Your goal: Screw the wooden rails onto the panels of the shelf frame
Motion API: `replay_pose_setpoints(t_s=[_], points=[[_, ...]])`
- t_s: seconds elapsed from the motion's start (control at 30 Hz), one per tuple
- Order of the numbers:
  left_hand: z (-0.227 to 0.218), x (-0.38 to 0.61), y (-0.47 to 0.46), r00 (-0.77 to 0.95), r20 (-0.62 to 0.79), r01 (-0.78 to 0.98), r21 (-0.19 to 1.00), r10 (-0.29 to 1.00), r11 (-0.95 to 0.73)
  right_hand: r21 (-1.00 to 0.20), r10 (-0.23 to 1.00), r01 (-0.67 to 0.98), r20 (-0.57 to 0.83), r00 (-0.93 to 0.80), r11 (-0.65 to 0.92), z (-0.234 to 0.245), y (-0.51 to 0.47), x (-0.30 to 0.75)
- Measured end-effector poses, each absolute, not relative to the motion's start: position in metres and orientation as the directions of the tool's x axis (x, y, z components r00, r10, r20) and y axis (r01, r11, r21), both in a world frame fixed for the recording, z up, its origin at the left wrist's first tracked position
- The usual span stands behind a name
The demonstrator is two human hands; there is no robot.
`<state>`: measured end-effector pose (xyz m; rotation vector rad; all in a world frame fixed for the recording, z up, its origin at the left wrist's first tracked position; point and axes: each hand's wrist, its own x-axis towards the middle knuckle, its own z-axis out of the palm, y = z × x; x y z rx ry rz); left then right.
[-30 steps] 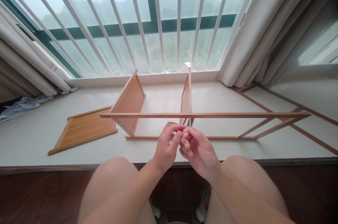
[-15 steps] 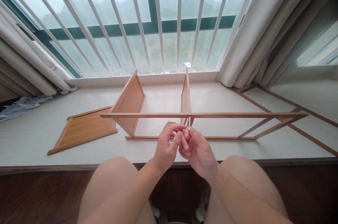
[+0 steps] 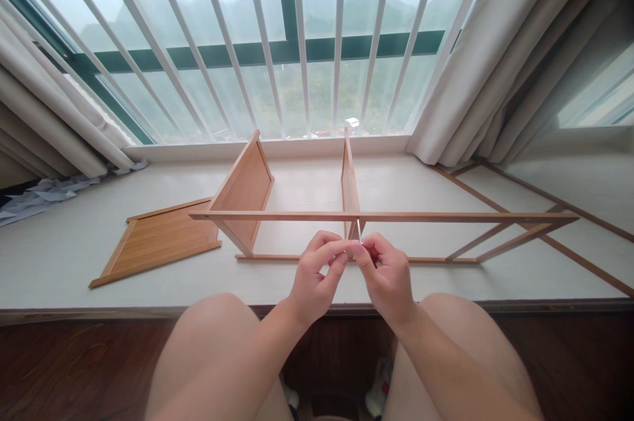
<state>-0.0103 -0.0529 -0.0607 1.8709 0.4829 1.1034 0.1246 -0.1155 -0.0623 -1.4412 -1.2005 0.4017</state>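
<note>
A thin metal rod that looks like a hex key (image 3: 359, 230) stands with its far end at the front rail (image 3: 287, 216) of a wooden shelf frame, where the middle panel (image 3: 349, 176) meets it. My right hand (image 3: 389, 279) pinches the near end of the key between thumb and fingers. From the left, my left hand (image 3: 317, 272) has its index fingertip at that same end, its thumb curled below. The fingertips of both hands touch and partly hide the key's lower part. Another upright panel (image 3: 245, 193) joins the rail farther left.
A loose wooden panel (image 3: 158, 239) lies on the white window ledge (image 3: 307, 190) at left. Another slim wooden frame (image 3: 589, 252) lies at right, partly under the curtain (image 3: 460, 64). White bars (image 3: 339, 38) cross the window behind. My knees are against the ledge's front edge.
My right hand has shifted slightly right and turned, its fingers now curled around the key's end. The key leans more to the right. My left index finger has straightened towards it.
</note>
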Motion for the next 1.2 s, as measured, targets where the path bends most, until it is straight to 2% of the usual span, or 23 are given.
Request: replay_pose_setpoints(t_s=[0.33, 0.57, 0.73, 0.83, 0.9, 1.0, 1.1, 1.2], points=[[-0.059, -0.009, -0.053, 0.523, 0.494, -0.081, 0.840, 0.694, -0.537, -0.801, 0.798, 0.581, 0.442, 0.410, 0.145, -0.063, -0.115, 0.124], [-0.058, -0.009, -0.054, 0.525, 0.489, -0.078, 0.843, 0.697, -0.533, -0.819, 0.803, 0.543, 0.445, 0.397, 0.185, -0.060, -0.114, 0.123], [-0.056, -0.010, -0.054, 0.531, 0.460, -0.052, 0.856, 0.712, -0.515, -0.946, 0.863, 0.263, 0.288, 0.416, 0.190, -0.058, -0.115, 0.120], [-0.056, -0.010, -0.054, 0.530, 0.443, -0.044, 0.866, 0.723, -0.498, -0.980, 0.908, -0.074, 0.141, 0.395, 0.185, -0.058, -0.115, 0.115], [-0.057, -0.010, -0.054, 0.530, 0.428, -0.044, 0.876, 0.732, -0.480, -0.914, 0.950, -0.371, 0.044, 0.309, 0.163, -0.058, -0.114, 0.110], [-0.058, -0.010, -0.054, 0.518, 0.400, -0.045, 0.895, 0.756, -0.444, -0.707, 0.992, -0.703, -0.019, 0.122, 0.072, -0.057, -0.115, 0.103], [-0.059, -0.010, -0.053, 0.508, 0.357, -0.056, 0.922, 0.784, -0.383, -0.566, 0.999, -0.824, -0.029, 0.026, 0.005, -0.057, -0.117, 0.099], [-0.059, -0.009, -0.053, 0.526, 0.298, -0.078, 0.950, 0.797, -0.304, -0.550, 0.999, -0.835, -0.035, -0.006, -0.024, -0.059, -0.118, 0.097]])
